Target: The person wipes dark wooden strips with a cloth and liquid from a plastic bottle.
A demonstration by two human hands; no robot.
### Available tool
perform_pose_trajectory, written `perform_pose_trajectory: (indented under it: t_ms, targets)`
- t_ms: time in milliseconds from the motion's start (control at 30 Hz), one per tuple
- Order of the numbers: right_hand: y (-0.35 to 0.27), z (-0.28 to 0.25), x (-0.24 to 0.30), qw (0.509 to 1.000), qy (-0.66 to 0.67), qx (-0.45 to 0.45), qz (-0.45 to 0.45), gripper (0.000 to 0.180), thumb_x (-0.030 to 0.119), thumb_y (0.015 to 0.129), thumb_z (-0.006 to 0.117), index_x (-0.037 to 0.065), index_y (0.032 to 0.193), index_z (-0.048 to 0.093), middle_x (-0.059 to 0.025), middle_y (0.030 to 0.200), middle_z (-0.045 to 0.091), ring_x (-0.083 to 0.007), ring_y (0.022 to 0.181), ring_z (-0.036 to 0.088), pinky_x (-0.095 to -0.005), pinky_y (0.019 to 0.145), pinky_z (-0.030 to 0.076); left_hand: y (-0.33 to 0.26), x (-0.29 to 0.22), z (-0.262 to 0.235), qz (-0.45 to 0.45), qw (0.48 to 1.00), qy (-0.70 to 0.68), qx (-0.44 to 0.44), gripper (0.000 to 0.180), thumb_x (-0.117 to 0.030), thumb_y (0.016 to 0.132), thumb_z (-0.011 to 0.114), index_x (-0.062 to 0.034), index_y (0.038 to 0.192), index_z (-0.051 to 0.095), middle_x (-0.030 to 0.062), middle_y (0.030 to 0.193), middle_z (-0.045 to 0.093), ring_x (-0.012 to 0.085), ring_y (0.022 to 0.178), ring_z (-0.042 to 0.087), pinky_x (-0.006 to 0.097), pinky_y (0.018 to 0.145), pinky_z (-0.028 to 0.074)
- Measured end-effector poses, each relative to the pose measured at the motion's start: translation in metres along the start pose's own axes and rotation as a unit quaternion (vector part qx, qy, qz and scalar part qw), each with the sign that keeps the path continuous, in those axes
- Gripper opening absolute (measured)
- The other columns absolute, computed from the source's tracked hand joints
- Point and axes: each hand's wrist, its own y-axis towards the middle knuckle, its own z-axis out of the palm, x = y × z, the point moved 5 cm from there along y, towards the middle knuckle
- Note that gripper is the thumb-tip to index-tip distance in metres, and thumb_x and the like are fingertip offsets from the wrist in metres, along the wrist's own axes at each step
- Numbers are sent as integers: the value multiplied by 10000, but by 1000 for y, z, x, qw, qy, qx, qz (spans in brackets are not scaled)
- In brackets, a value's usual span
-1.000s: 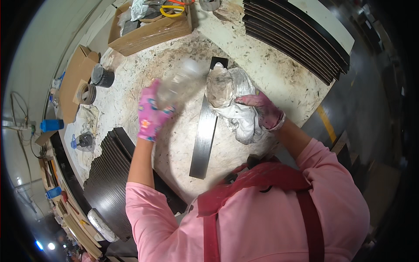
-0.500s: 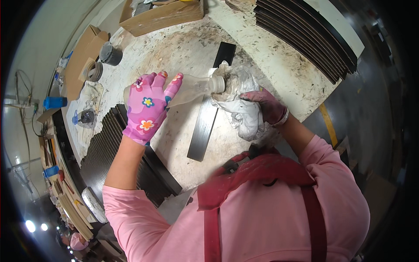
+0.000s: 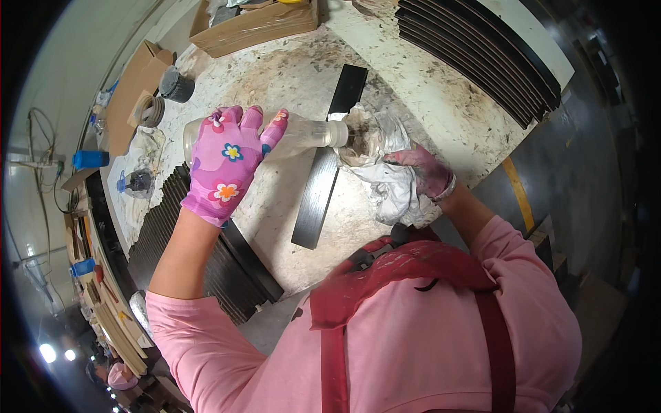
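Note:
My left hand (image 3: 227, 165), in a pink flowered glove, grips a clear plastic bottle (image 3: 306, 134) held on its side. The bottle's mouth presses into a stained white rag (image 3: 385, 172) that my right hand (image 3: 427, 172), in a dirty pink glove, bunches up. Both are held above a long black strip (image 3: 323, 186) that lies on the speckled worktable (image 3: 275, 76).
A stack of dark strips (image 3: 475, 48) lies at the table's far right, another stack (image 3: 227, 268) at the near left edge. Cardboard boxes (image 3: 255, 27), tape rolls (image 3: 175, 86) and a small blue-capped container (image 3: 138, 182) sit at the back left. A grey floor with a yellow line (image 3: 516, 193) is on the right.
The left hand has lifted the bottle from the table and tipped it sideways, bringing its mouth against the rag in the right hand. The view has shifted closer.

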Motion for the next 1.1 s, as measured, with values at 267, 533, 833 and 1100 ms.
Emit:
perform_pose_trajectory:
  t_ms: [267,533,833,1100]
  targets:
    - [16,35,-9,875,480,-21,64,461,277,972,530,-20,1320,465,-136,1233,594,-233,1065,604,-350,926,500,-15,-12,61,-79,965,-250,9,765,-132,619,782,-196,1330,510,92,1190,596,299,1098,564,436,896,470]
    - [42,-31,11,773,634,-33,9,651,456,933,537,23,1403,414,-200,1405,473,-366,1270,471,-508,1098,355,-8,63,134,-335,764,-533,-144,742,-195,714,818,-81,1347,450,153,1250,585,292,1162,564,362,1010,445]
    - [21,-88,23,870,482,-105,-3,459,308,1018,404,29,1378,457,-162,1370,520,-276,1240,526,-417,1070,412,-59,93,225,-470,601,-560,-323,738,-214,722,853,-23,1286,418,105,1234,552,217,1116,556,333,943,471]
    - [37,-69,68,950,189,-218,122,305,135,917,606,-13,1183,604,-133,1108,663,-204,1010,650,-329,904,535,-144,-51,92,-476,628,-596,-156,941,-496,668,834,50,1323,434,204,1219,559,330,1172,541,432,1014,457]
